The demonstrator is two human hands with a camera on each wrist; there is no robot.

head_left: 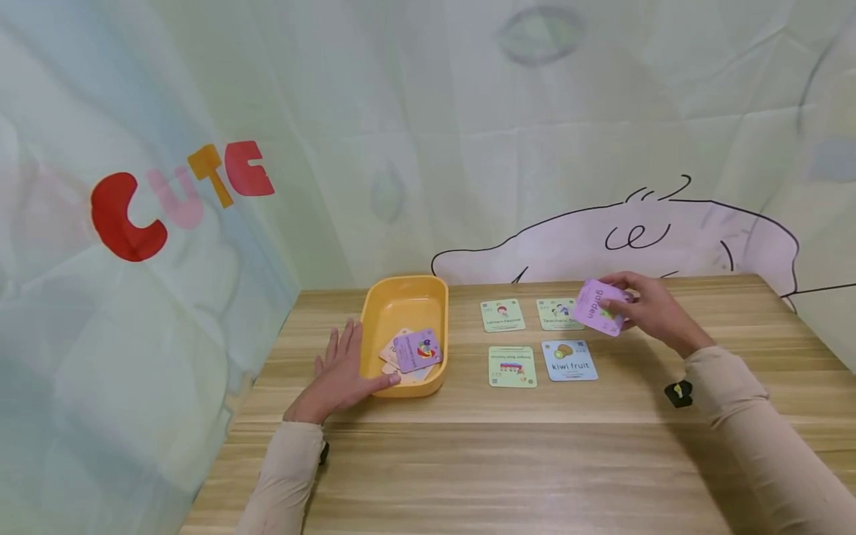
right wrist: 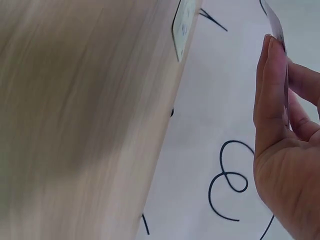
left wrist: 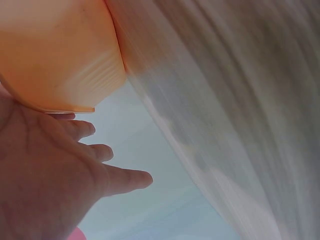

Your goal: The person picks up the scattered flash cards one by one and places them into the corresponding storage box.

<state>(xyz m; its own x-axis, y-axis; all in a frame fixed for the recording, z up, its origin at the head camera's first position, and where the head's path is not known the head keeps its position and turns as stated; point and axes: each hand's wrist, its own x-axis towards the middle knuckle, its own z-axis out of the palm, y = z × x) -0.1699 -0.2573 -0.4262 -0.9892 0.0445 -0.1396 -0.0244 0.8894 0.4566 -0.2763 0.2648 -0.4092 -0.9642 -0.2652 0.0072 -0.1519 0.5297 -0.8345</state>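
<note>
Right hand (head_left: 652, 308) pinches purple garden card (head_left: 592, 306) between thumb and fingers, held off the bench (head_left: 435, 475), overlapping the green teachers card (head_left: 555, 315) in head view. It's edge-on at the wrist; can't tell if it's a single card. Left hand (head_left: 337, 383) spread against yellow tray (head_left: 394, 308), thumb over near end. Reads as mid-layout; next move probably calls for lowering it flat, clear of kiwi card (head_left: 569, 360).

garden card (head_left: 592, 303): purple | tray (head_left: 404, 308): yellow-orange | tabletop (head_left: 508, 464): brown wood-grain | half-hidden card (head_left: 388, 354): apparently pink
</note>
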